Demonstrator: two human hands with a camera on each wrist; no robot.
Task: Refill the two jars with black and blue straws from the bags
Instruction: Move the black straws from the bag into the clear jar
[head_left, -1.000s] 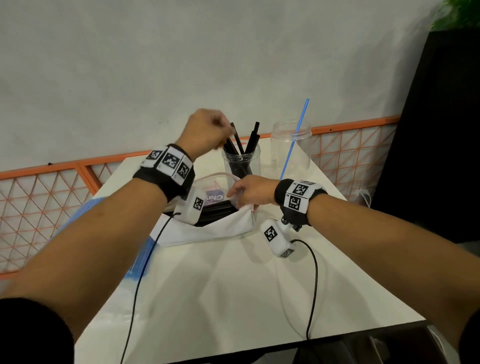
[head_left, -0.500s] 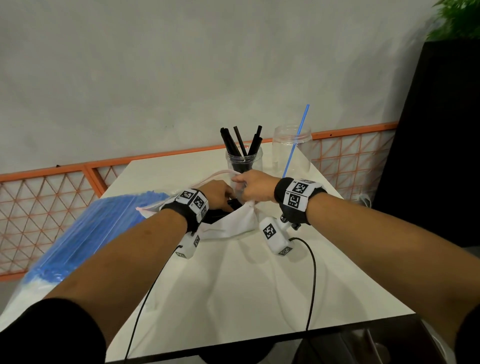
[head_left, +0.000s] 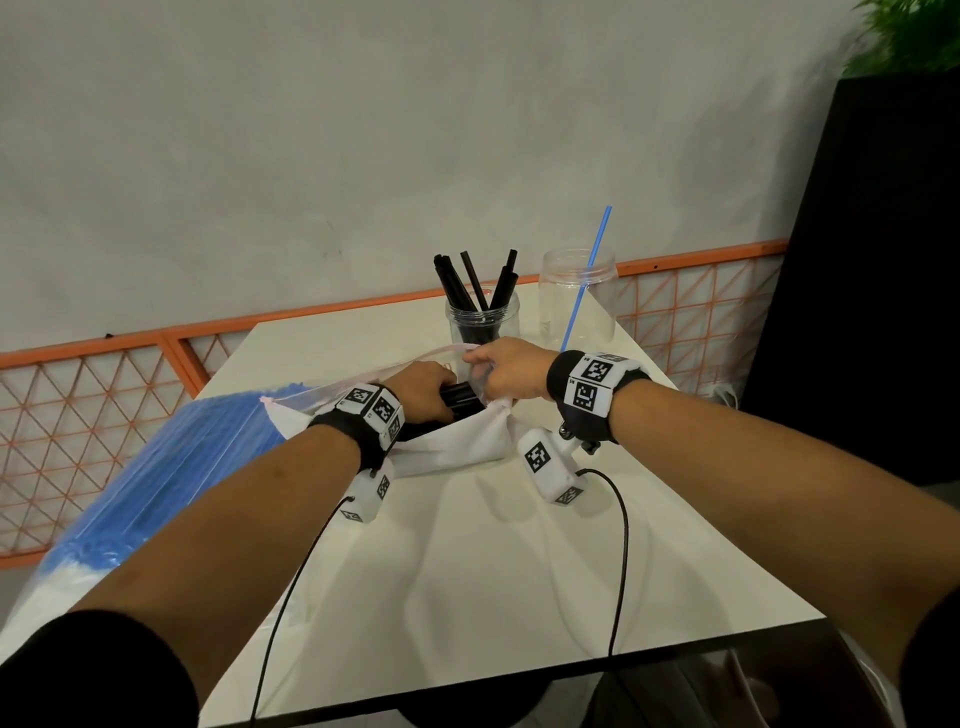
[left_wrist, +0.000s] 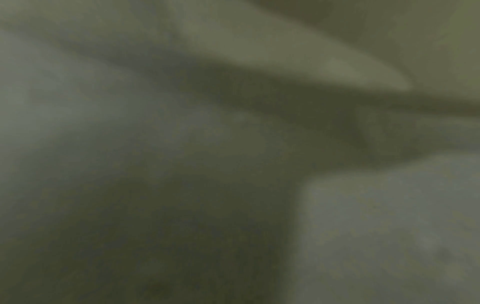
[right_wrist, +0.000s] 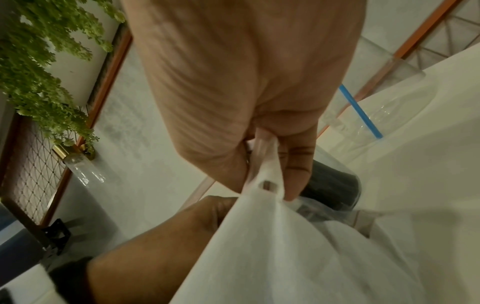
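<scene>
A white bag (head_left: 457, 447) lies mid-table with black straws (head_left: 461, 399) showing in its mouth. My left hand (head_left: 428, 387) is inside the mouth, its fingers curled over the black straws; the fingertips are hidden. My right hand (head_left: 498, 369) pinches the bag's rim (right_wrist: 267, 164) and holds it up. Just behind stands a clear jar (head_left: 483, 325) with several black straws. To its right, a second clear jar (head_left: 576, 301) holds one blue straw (head_left: 589, 270). A bag of blue straws (head_left: 171, 467) lies at the table's left. The left wrist view is a dark blur.
The white table (head_left: 493, 571) ends close behind the jars, at an orange mesh fence (head_left: 130, 395) and a grey wall. A black cabinet (head_left: 857, 312) with a plant on top stands to the right. Cables trail from both wrist cameras across the near tabletop.
My left hand came down from the black-straw jar and went into the white bag. My right hand kept the bag's rim and raised it a little.
</scene>
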